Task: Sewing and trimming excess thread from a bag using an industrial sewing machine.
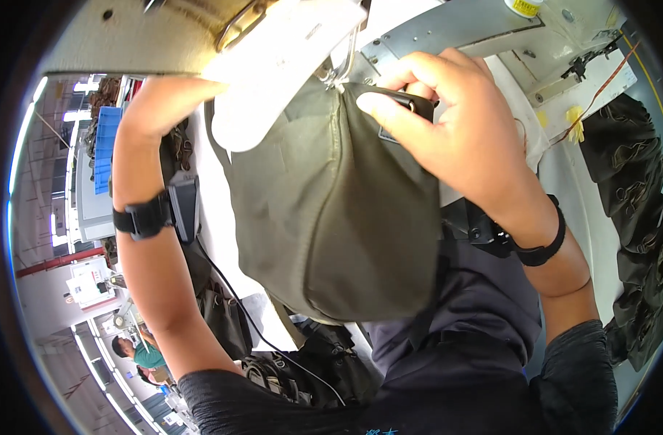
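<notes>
Clock read from picture centre: olive-green fabric piece with a curved raised seam point(375, 239) sits dead centre, wide lower edge toward 6, top of the seam at 12, right by the shiny metal needle-and-foot assembly point(336, 75). Contact with needle itself too small to tell. White sewing machine head, blown out by glare point(288, 72), is between 11 and 12 and covers the fabric's upper left part. Right hand point(465, 119) at 2: closed, gripping the fabric's upper edge, thumb on near side, fingers curled. Small dark item with a shiny edge point(422, 107) shows between thumb and fingers; can't tell if it's loose or part of the piece. Left hand point(175, 101) at 10: reaches behind the machine head, fingers hidden, so can't tell its grip. Left forearm, at 9, carries a black strap point(144, 220) with a dark grey box-shaped device point(184, 206); thin black cable point(251, 326) runs past 7. Black wristband point(545, 250) on right wrist, just past 3. Row of dark olive fabric pieces point(636, 217) at 3, well apart from the hand. White round container with yellow label point(523, 7) between 1 and 2, blue plastic bins point(106, 148) between 9 and 10. Co-worker in teal top point(148, 354), far off at 8.
</notes>
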A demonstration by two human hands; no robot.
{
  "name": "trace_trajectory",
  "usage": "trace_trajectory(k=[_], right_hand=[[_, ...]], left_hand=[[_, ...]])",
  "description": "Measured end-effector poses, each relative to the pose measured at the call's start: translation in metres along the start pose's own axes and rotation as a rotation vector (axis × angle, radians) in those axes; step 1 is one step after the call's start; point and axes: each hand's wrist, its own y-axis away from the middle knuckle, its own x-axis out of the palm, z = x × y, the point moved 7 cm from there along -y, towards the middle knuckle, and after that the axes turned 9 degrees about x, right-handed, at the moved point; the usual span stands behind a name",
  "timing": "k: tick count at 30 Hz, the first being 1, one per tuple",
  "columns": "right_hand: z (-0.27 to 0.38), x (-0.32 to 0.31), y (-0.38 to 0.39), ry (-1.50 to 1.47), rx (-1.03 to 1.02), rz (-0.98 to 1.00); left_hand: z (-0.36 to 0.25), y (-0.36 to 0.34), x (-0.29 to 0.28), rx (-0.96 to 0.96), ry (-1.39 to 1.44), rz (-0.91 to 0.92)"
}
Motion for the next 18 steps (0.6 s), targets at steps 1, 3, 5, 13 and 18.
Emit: trace_trajectory(k=[1, 3, 5, 13, 18], right_hand=[[-0.011, 0.008, 0.002, -0.072, 0.158, 0.110], [-0.017, 0.020, 0.012, -0.189, 0.386, 0.228], [-0.020, 0.023, 0.019, -0.218, 0.393, 0.239], [-0.027, 0.039, 0.026, -0.670, 0.387, 0.262], [-0.022, 0.056, 0.042, -0.667, 0.448, 0.196]], left_hand=[[-0.026, -0.008, 0.003, 0.017, 0.020, 0.040], [-0.052, -0.003, 0.009, -0.248, -0.298, 0.027], [-0.131, 0.021, 0.041, 0.006, -0.074, 0.150], [-0.186, 0.134, 0.135, 0.264, -0.740, -0.122], [-0.149, 0.126, 0.140, 0.176, -0.920, -0.347]])
